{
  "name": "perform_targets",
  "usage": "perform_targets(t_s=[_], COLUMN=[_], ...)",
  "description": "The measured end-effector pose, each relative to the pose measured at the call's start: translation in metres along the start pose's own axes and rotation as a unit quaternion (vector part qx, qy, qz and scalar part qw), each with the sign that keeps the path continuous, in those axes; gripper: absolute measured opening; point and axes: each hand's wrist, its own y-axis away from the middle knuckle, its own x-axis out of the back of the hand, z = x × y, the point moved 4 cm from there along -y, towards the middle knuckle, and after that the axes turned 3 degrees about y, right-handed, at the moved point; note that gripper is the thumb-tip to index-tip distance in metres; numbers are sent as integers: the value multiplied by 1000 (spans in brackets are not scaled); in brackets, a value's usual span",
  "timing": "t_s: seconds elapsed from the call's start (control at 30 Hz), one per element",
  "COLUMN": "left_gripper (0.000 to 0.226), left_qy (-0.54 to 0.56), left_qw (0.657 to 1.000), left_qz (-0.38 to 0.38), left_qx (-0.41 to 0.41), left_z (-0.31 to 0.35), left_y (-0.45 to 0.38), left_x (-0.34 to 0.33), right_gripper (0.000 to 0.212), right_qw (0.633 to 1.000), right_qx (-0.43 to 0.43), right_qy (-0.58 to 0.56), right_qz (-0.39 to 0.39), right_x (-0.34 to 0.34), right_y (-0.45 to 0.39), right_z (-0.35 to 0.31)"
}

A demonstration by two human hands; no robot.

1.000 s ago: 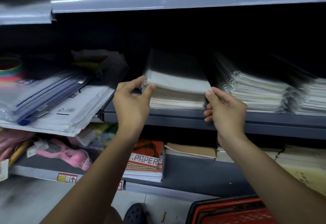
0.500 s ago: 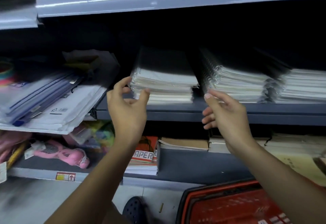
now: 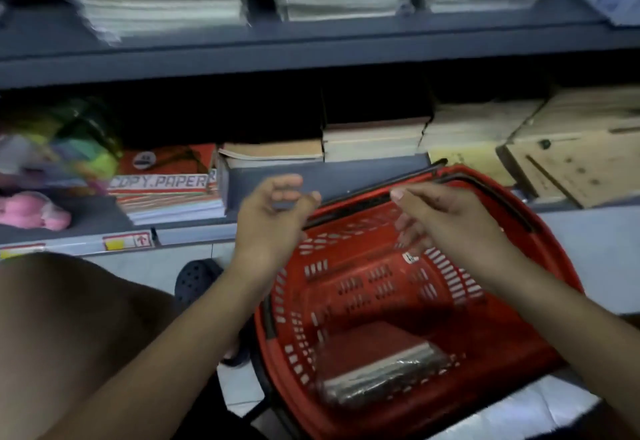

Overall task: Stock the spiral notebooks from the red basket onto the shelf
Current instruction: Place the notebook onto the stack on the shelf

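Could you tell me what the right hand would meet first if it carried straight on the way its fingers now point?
The right hand hovers empty, its fingers pointing left toward the left hand, which it would probably meet first. Depth is unclear; if it passes in front, the copy paper stack lies further along.

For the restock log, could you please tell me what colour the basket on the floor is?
The basket is red with a black handle, seen best in the head view.

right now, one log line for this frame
left hand empty | right hand empty | both over red basket | notebook pack inside
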Motion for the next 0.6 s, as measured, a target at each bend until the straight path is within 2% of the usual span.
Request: perform_targets(t_s=[0.1, 0.2, 0.33, 0.4, 0.5, 0.6], left_gripper=[18, 21, 36, 50, 46, 41], left_qy=[-124, -289, -425, -458, -464, -428], left_qw=[980, 913, 783, 742, 727, 753], left_qz=[-106, -227, -375, -408, -406, -376], left_qx=[115, 179, 256, 270, 303, 329], left_z=[-59, -111, -166, -183, -186, -188], left_y=[12, 29, 67, 78, 80, 78], left_x=[-28, -50, -64, -64, -63, -63], right_gripper=[11, 21, 26, 31, 53, 54], right_qw=[990, 961, 926, 894, 849, 855], right_qx=[-132, -236, -201, -195, -196, -209], right_qy=[3, 64, 252, 327, 399, 390], right_qz=[-51, -128, -196, -236, -286, -271], right_x=[-4, -16, -33, -35, -34, -36], right_y=[11, 21, 24, 28, 32, 36], right_z=[57, 106, 148, 167, 185, 179])
